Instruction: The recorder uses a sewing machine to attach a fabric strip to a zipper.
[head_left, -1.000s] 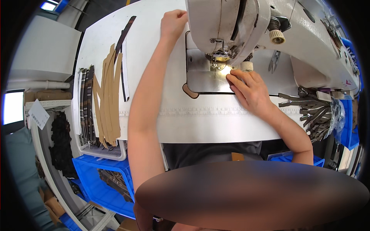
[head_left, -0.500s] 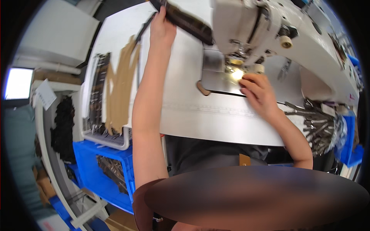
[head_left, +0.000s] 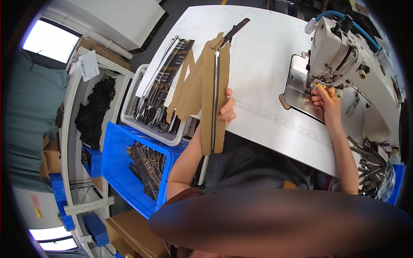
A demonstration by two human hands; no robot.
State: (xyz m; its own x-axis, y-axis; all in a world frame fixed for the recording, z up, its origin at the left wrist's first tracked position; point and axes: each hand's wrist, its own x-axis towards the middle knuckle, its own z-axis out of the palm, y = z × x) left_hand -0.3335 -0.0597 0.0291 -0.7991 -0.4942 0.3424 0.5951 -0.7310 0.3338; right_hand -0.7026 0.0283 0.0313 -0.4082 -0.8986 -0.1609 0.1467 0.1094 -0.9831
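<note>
My left hand (head_left: 227, 108) is closed round the right edge of a tan zipper strip (head_left: 209, 105), a long fabric piece with a dark zipper down its middle. The strip is raised nearly upright over the table's near edge, and it hides part of the hand. My right hand (head_left: 328, 102) is up at the presser foot of a white sewing machine (head_left: 340, 56), beside a small yellow part. Its fingers are pinched together; what they hold, if anything, cannot be made out. Behind the held strip, more tan strips (head_left: 191, 92) lie over a white basket (head_left: 174, 139).
Dark plaid strips (head_left: 165, 79) share the basket. Below it stands a blue bin (head_left: 124, 180) with more strips. The white table (head_left: 258, 56) carries a printed ruler and the machine's metal plate (head_left: 297, 90). Dark zipper pieces (head_left: 372, 165) lie in a heap at the right.
My left hand has come back toward me from the table's far side. It held a dark strip; now a tan zipper strip. My right hand stays by the needle area. The view has swung left.
</note>
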